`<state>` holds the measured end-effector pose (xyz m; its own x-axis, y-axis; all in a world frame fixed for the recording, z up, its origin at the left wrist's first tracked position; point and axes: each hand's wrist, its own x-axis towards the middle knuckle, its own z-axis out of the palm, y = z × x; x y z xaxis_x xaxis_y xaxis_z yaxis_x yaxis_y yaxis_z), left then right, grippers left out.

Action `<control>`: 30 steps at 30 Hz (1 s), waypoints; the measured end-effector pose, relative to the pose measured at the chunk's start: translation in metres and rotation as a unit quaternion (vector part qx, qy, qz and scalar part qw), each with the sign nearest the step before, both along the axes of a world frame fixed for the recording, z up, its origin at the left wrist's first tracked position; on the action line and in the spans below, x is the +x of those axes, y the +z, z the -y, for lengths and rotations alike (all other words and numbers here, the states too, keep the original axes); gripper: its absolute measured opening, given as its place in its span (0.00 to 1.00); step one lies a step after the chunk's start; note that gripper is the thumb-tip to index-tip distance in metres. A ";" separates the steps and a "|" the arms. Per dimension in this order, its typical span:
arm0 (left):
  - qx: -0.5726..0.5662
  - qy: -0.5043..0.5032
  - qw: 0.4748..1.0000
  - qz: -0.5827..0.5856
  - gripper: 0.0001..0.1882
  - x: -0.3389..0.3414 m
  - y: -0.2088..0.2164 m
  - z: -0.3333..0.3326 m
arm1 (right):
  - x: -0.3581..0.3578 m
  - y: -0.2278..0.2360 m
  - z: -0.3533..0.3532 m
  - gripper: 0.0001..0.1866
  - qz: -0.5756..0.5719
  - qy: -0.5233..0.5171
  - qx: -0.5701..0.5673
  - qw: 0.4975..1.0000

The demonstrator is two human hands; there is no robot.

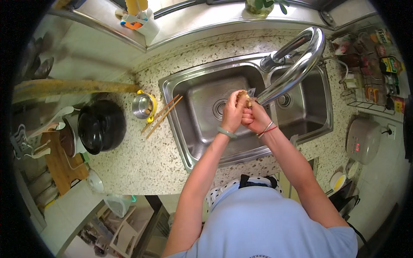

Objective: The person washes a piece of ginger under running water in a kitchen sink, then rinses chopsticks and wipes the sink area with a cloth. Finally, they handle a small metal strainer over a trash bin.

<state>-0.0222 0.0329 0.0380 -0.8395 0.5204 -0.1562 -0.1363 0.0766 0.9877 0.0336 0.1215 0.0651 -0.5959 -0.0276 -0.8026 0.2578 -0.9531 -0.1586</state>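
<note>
Above the large left basin of the steel sink (195, 107), my left hand (232, 112) and my right hand (257, 118) are closed together. Between their fingers is a small knobby yellowish piece (248, 103); it looks like ginger, though the fingers cover most of it. The spout of the chrome faucet (297, 69) ends right at my fingertips, where clear water seems to splash. A bracelet circles each wrist.
Left of the sink stand a small yellow-handled steel pot (141, 106) with pieces inside, a pair of wooden chopsticks (162, 116) and a black pot (102, 127). A wire rack (365, 73) of jars and a rice cooker (363, 139) are at right.
</note>
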 end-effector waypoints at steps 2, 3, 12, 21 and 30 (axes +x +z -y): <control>-0.067 -0.020 0.991 -0.111 0.18 0.005 -0.002 0.008 | 0.006 0.000 -0.003 0.18 0.001 0.039 -0.001 0.999; -0.100 -0.028 0.981 -0.167 0.18 0.006 -0.002 0.010 | 0.008 0.002 -0.005 0.18 0.002 0.060 -0.001 0.998; 0.019 0.031 0.992 0.122 0.17 0.000 -0.002 0.006 | 0.016 -0.002 0.009 0.22 -0.019 0.194 0.712 0.674; -0.037 0.038 0.974 0.220 0.21 -0.009 0.010 0.017 | 0.026 0.012 0.007 0.13 -0.016 0.168 0.596 0.785; -0.120 0.059 0.991 -0.013 0.24 0.005 0.032 0.010 | 0.003 0.011 -0.004 0.10 -0.070 0.186 0.406 0.892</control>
